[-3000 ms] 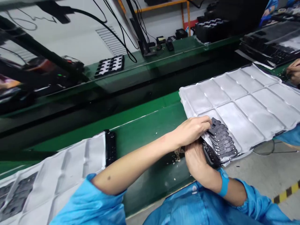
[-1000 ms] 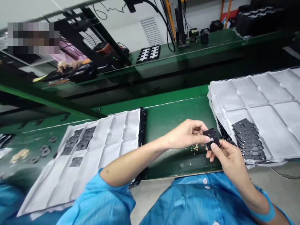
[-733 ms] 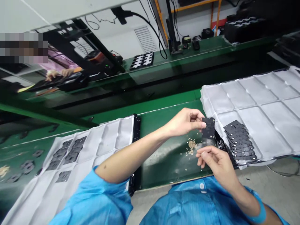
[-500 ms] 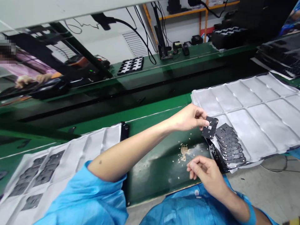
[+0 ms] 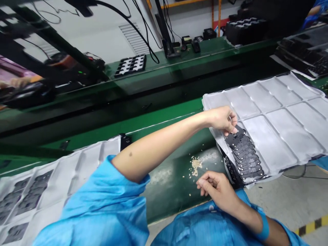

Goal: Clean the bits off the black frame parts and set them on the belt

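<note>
My left hand (image 5: pixel 222 119) reaches across to the white pocketed tray (image 5: pixel 271 109) on the right. Its fingertips pinch a flat black part (image 5: pixel 237 132) and hold it down at the top end of an overlapping row of black parts (image 5: pixel 247 159) in the tray's near-left pocket. My right hand (image 5: pixel 215 186) hovers lower, by the front edge of the green table (image 5: pixel 164 119). Its fingers are curled with the thumb against them, and I cannot make out whether anything is inside. Both arms wear blue sleeves.
A second white tray (image 5: pixel 84 164) lies at the left with several black parts (image 5: pixel 25 198) in its pockets. Pale crumbs (image 5: pixel 195 163) lie on the table between the trays. A black tray (image 5: pixel 130 65) and cables stand on the far bench. Another person's hand (image 5: pixel 17 82) shows far left.
Both hands held one black part a second ago. My right hand let go and dropped toward the table edge. My left hand carried the part right and set it on the row.
</note>
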Motion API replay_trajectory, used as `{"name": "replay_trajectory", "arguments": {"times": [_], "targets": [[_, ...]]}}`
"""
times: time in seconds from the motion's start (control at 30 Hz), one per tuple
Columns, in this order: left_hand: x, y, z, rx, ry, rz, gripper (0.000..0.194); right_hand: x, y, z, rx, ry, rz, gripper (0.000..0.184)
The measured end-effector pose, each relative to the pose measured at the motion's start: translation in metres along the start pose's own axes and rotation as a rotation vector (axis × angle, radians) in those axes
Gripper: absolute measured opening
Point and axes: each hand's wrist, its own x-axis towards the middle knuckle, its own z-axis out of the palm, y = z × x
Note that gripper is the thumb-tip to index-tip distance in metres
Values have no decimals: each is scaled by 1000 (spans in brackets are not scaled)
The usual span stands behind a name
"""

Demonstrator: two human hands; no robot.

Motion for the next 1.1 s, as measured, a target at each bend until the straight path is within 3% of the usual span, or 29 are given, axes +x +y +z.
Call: {"name": "replay_trajectory", "arguments": {"times": [0.13, 0.3, 0.5, 0.7, 0.93, 1.1], "targets": [[18, 5, 3, 74, -57, -21, 23, 1, 4, 0, -1, -1, 4, 43], [23, 11, 11, 276, -10, -26, 25, 1, 9, 0, -49, -17, -10, 39], [16, 14, 13, 443, 109, 84, 23, -2, 7, 3, -201, -35, -144, 21], [-11, 10, 17, 529, 257, 203, 12, -1, -2, 3, -334, 2, -348, 24], [-23, -6, 44, 702, 226, 167, 46, 7, 5, 6, -475, 19, -440, 29], [-18, -8, 43, 744, 204, 165, 44, 5, 16, 11, -460, -3, -420, 25]]}}
